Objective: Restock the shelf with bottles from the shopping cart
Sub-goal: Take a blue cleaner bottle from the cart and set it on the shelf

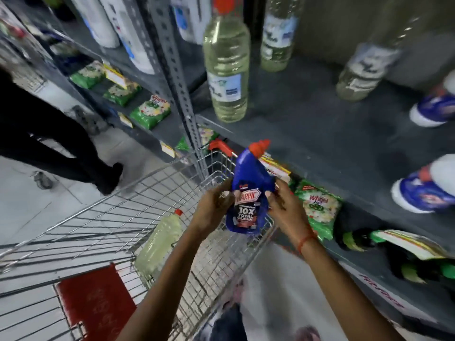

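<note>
Blue bottle (250,193) lifted above the cart (103,217), my left hand (214,207) and right hand (283,203) both clamped on its sides. Mid-transfer, I judge. Next: carry it right onto the shelf (320,134), upright beside the other blue bottles (428,185).

1. Lighting is even and fairly bright; the pale floor (37,207) looks washed out.
2. Wide-angle distortion bends the shelf upright (172,65) and tilts bottles outward.
3. Motion blur smears the right-edge packages (428,109); the blue bottle (248,193) label stays readable.
</note>
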{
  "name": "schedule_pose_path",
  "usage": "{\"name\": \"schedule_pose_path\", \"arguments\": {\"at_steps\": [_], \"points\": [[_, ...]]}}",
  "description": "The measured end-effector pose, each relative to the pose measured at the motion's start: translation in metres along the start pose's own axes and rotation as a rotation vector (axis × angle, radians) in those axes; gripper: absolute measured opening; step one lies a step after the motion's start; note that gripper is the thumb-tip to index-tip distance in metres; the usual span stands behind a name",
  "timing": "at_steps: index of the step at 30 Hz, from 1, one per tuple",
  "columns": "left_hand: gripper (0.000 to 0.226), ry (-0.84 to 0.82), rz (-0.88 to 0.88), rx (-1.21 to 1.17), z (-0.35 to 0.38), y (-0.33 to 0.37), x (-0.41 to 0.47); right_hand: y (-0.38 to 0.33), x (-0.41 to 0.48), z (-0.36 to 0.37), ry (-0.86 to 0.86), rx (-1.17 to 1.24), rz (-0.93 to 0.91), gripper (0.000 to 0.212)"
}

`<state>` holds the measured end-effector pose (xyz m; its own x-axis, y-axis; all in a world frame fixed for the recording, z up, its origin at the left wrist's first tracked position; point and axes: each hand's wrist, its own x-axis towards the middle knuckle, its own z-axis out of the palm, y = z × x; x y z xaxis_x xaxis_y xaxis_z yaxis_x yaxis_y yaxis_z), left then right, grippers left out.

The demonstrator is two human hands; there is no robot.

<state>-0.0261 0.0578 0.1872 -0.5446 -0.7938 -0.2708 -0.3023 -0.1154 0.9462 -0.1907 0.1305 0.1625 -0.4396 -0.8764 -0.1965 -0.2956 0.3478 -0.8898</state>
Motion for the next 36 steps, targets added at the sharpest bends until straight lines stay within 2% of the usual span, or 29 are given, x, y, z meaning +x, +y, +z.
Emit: {"name": "schedule_pose_path", "arguments": {"at_steps": [3,8,12,17,22,24,29,36], "points": [[0.032,0.026,0.165,0.064,0.047,0.055,-0.021,-0.01,-0.049,-0.066,0.136,0.182,-0.091,0.049],[0.03,-0.097,0.378,0.084,0.148,0.12,-0.056,-0.009,-0.128,-0.181,0.318,0.31,-0.141,0.037],[0.031,-0.107,0.651,0.233,0.238,0.159,-0.086,0.01,-0.192,-0.271,0.438,0.341,-0.215,0.026],[0.027,-0.261,0.637,0.067,0.348,0.185,-0.109,0.048,-0.245,-0.373,0.571,0.256,-0.214,0.027],[0.041,-0.337,0.682,0.266,0.446,0.196,-0.08,0.092,-0.253,-0.447,0.596,0.238,-0.149,0.03],[0.041,-0.369,0.673,0.345,0.474,0.197,-0.06,0.109,-0.243,-0.465,0.605,0.211,-0.113,0.032],[0.039,-0.373,0.607,0.37,0.501,0.188,-0.029,0.143,-0.217,-0.481,0.677,0.09,-0.09,0.041],[0.034,-0.386,0.628,0.321,0.506,0.182,-0.032,0.147,-0.219,-0.482,0.689,0.173,-0.085,0.038]]}}
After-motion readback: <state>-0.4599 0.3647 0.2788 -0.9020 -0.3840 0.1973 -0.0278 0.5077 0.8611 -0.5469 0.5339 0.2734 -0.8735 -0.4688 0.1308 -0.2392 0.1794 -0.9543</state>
